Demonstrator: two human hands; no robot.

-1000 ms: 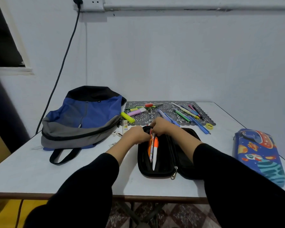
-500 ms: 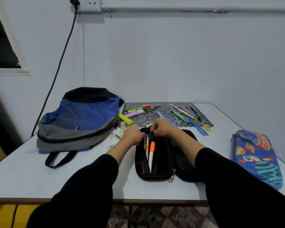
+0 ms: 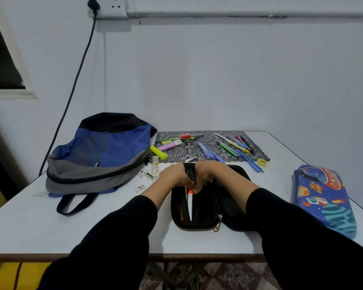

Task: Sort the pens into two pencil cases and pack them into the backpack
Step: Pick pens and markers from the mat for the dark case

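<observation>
Black pencil case (image 3: pixel 194 227): unzipped, lying open flat at the near edge in front of you. Its left half holds a white pen (image 3: pixel 190 206) with its orange end pointing away from you, and an orange pen (image 3: pixel 181 212) beside it along the left wall.

Second pencil case (image 3: pixel 327 199): blue, with a space print, zipped shut, lying flat well off to your right.

Backpack (image 3: pixel 105 151): blue, grey and black, slumped on its side at far left, strap loop trailing toward you.

Loose pens, far centre: yellow highlighter (image 3: pixel 158 152) just beside the backpack, lilac highlighter (image 3: pixel 170 145), red-capped marker (image 3: pixel 191 136), a bunch of blue pens (image 3: pixel 210 152), green pen (image 3: pixel 228 149), all unsorted and lying at mixed angles.
</observation>
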